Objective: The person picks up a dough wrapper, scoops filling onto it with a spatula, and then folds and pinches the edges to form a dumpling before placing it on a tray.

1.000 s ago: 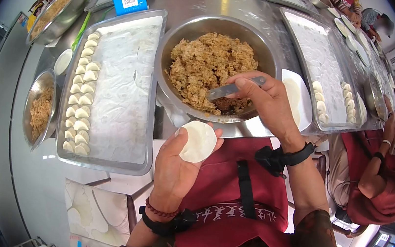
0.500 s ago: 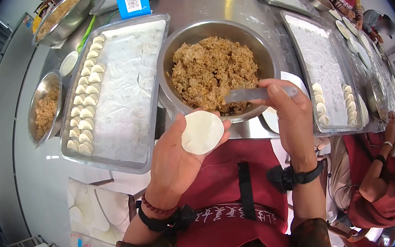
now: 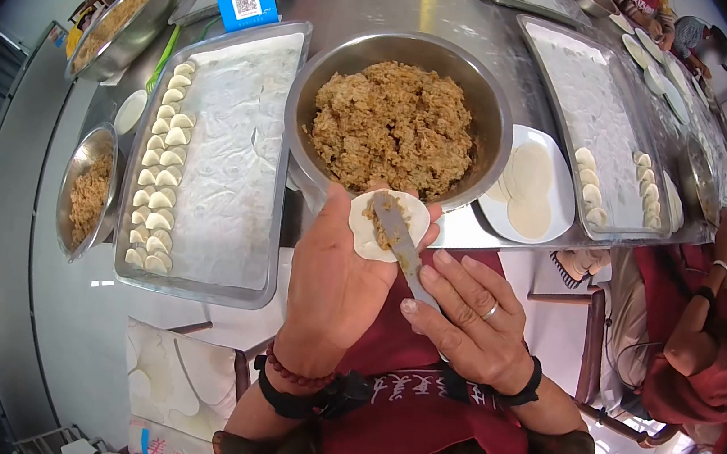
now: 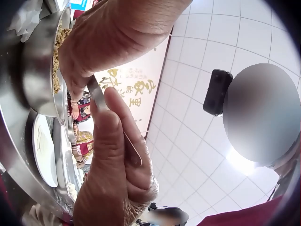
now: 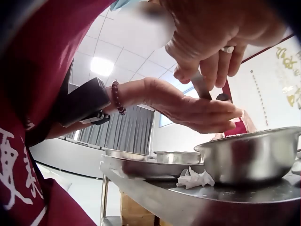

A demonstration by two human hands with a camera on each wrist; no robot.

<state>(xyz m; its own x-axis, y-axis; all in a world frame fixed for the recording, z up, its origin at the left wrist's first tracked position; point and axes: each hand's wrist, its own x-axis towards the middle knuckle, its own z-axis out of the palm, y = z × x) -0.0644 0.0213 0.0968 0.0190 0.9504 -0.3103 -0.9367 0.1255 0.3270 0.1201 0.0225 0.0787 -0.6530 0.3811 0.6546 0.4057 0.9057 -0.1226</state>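
Note:
A round dough wrapper (image 3: 417,219) lies across the fingers of my left hand (image 3: 334,282), which is palm up just in front of the bowl, thumb near the wrapper's edge. A smear of brown minced filling (image 3: 371,215) is on the wrapper. My right hand (image 3: 478,327) grips a flat metal spatula (image 3: 408,258), its blade laid over the filling; in the left wrist view thumb and fingers hold the spatula's handle (image 4: 133,153). Beyond my hands stands a large steel bowl (image 3: 495,134) with a mound of the same filling (image 3: 387,107).
Left of the bowl, a metal tray (image 3: 225,210) holds rows of folded dumplings (image 3: 163,198). A white plate (image 3: 555,219) of wrappers stands at right, with another dumpling tray (image 3: 579,99) beyond. A small filling bowl (image 3: 83,143) is at far left. Other people work at right.
My right hand has moved from the large bowl down to my left hand, and the spatula has put filling on the wrapper. My left hand has risen slightly toward the bowl.

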